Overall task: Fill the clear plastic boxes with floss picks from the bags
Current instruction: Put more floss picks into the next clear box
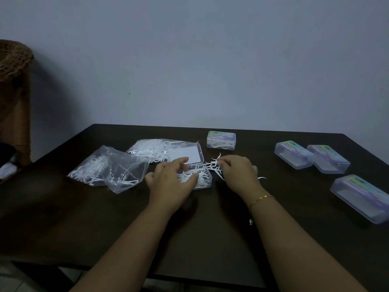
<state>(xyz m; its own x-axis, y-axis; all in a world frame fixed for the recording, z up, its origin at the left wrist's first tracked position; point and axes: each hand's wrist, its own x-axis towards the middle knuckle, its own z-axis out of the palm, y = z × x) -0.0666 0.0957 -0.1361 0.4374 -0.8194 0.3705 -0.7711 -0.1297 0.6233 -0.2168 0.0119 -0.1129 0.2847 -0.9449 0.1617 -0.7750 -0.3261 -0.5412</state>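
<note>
1. The left hand (171, 182), fingers loosely curled and part open, rests over the open clear box (197, 178), touching the white floss picks inside.
2. The right hand (237, 171), fingers pinched closed, holds a small bunch of floss picks (213, 165) just beside the box's right edge.
3. The box's long axis runs left to right; its lid (186, 154) lies open toward the wall.
4. Two bags (105, 167) of picks lie left; closed boxes (311, 155) sit well apart, right.
5. The dark table (200, 239) lies bare near the person.
</note>
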